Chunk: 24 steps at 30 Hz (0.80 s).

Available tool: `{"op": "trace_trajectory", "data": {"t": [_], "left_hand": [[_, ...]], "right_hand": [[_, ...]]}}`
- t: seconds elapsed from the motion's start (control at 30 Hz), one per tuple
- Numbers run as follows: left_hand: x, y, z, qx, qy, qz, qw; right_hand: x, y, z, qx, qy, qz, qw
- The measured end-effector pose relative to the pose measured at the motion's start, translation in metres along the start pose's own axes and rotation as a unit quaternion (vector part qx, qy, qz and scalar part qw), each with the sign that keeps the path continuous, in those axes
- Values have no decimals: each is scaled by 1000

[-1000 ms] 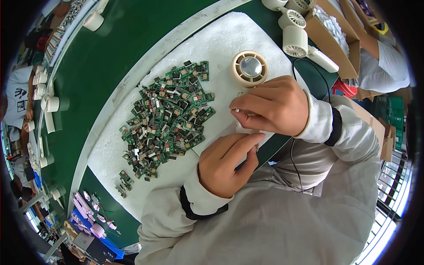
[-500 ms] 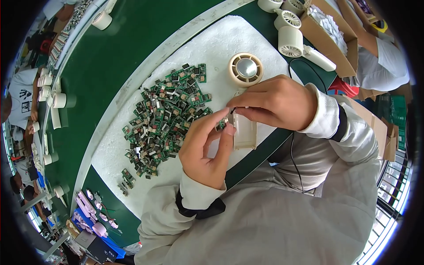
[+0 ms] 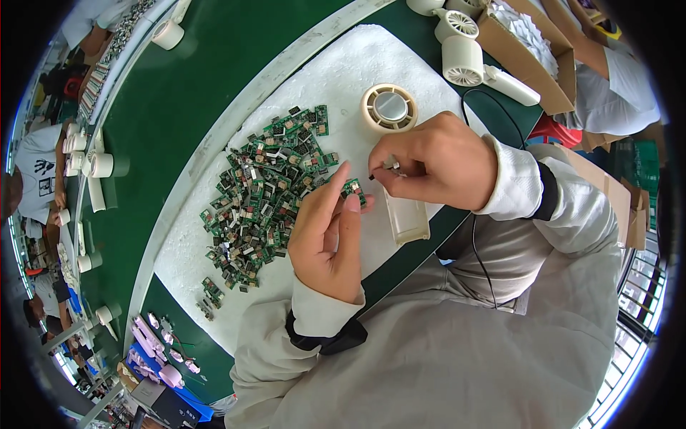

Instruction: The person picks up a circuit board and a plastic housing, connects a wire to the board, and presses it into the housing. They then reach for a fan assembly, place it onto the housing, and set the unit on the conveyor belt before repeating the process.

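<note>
Between the thumb and fingers of my left hand (image 3: 325,243) is a small green circuit board (image 3: 351,189), held just right of the heap of boards. My right hand (image 3: 436,161) is closed in a pinch a short way to the right of it; a tiny dark tip and a whitish bit show at the fingers, too small to name. Under that hand lies a cream handheld fan, its round head (image 3: 389,109) with a silver centre pointing up. The fan's open, trough-like handle (image 3: 409,218) extends toward me, its upper part hidden by the right hand.
Many loose green circuit boards (image 3: 268,186) are heaped on a white foam sheet (image 3: 343,64) over the green table (image 3: 214,50). More cream fans (image 3: 461,57) and a cardboard box (image 3: 529,50) stand far right, near a black cable (image 3: 486,268). Pink parts (image 3: 146,336) lie lower left. Other people sit around.
My hands have moved apart, the right shifting away from the board in the left. More of the circuit board shows now, and the fan handle has swung slightly rightward.
</note>
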<state>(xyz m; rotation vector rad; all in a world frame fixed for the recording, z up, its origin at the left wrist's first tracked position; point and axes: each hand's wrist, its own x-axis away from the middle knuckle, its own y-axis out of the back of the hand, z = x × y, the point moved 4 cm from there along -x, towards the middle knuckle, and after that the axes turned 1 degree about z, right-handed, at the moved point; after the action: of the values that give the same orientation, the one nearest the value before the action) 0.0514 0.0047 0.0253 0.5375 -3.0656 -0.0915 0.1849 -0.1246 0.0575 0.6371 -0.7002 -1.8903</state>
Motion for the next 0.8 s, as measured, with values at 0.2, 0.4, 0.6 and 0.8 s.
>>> {"op": "trace_trajectory", "data": {"t": [0.2, 0.4, 0.6, 0.8], "left_hand": [[0, 1, 2, 98, 56, -42, 993], [1, 3, 6, 94, 13, -36, 995], [1, 5, 8, 85, -41, -41, 995], [1, 4, 5, 64, -36, -45, 996]], "right_hand": [[2, 0, 10, -73, -6, -38, 997], [3, -2, 12, -83, -10, -49, 995], [5, -1, 13, -85, -14, -57, 995], [6, -1, 15, -84, -18, -72, 994]]}}
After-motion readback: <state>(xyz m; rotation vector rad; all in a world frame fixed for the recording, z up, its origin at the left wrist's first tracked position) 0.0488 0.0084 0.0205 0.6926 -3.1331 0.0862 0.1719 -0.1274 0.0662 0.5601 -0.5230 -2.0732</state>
